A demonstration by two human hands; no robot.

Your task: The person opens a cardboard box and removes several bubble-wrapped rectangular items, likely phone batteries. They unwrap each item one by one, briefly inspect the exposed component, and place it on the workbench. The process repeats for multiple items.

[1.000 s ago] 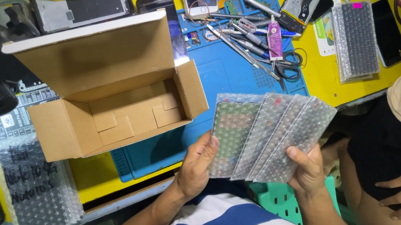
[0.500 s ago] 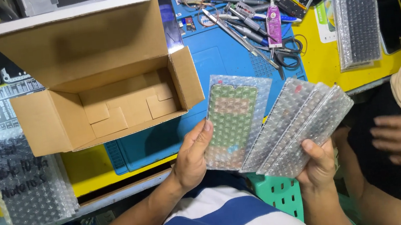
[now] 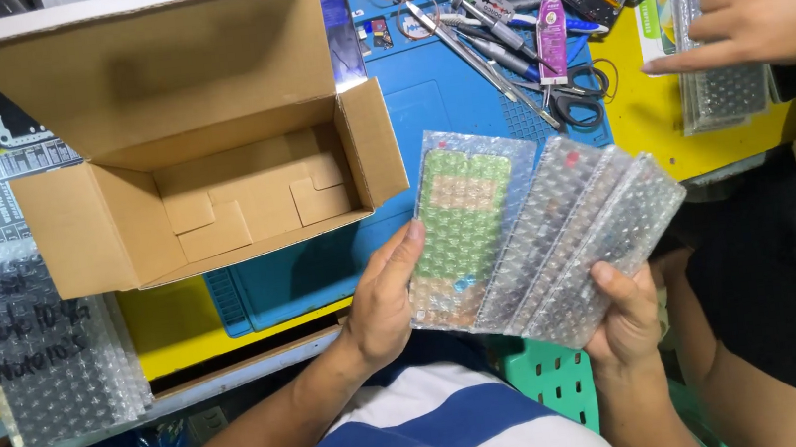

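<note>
I hold a fan of three flat bubble-wrapped packets [image 3: 539, 232] over my lap. My left hand [image 3: 382, 300] grips the leftmost packet [image 3: 463, 221], which shows green and tan through the wrap. My right hand [image 3: 623, 313] holds the other two from below at the right. An open, empty cardboard box [image 3: 208, 135] stands on the table just left of the packets, its lid raised at the back.
Another person's hand [image 3: 762, 2] rests on a bubble-wrapped packet [image 3: 718, 97] at the top right. Tweezers, scissors and other tools [image 3: 516, 30] lie on a blue mat [image 3: 425, 111]. A marked bubble-wrapped stack [image 3: 42, 344] lies at the left table edge.
The leftmost packet has come apart from the other two, widening the fan. The other person's hand has reached up onto the table at the top right.
</note>
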